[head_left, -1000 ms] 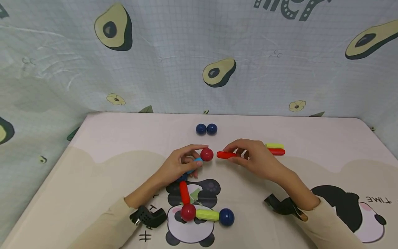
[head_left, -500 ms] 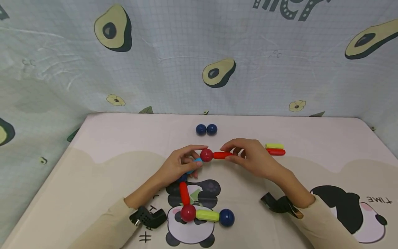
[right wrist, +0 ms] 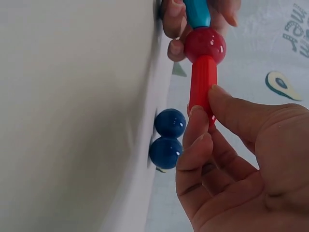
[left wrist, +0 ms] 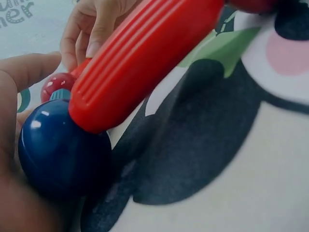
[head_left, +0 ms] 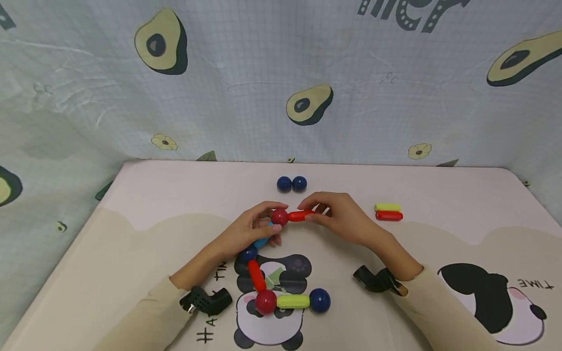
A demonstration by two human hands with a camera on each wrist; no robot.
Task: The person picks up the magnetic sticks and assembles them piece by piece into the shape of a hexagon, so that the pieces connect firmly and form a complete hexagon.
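My left hand (head_left: pixel 246 229) holds a light blue rod (head_left: pixel 262 240), its index finger reaching to a red ball (head_left: pixel 279 217) at the rod's end. From the other side, my right hand (head_left: pixel 340 214) pinches a red rod (right wrist: pixel 203 79) between thumb and fingers. That rod's end meets the red ball in the right wrist view. Below the left hand the chain runs on through a dark blue ball (head_left: pixel 248 253), another red rod (head_left: pixel 256 276), a second red ball (head_left: pixel 266 302), a yellow-green rod (head_left: pixel 292 301) and an end dark blue ball (head_left: pixel 320 300).
Two loose dark blue balls (head_left: pixel 291 184) sit side by side near the table's back edge. Right of the hands lie a yellow-green rod (head_left: pixel 387 207) and a red rod (head_left: pixel 389 216) together. A patterned curtain (head_left: pixel 246 126) hangs behind the table (head_left: pixel 439 195).
The right hand has brought its red rod left against the red ball. Both hands have since shifted slightly left, and the chain's upper part has swung left with them.
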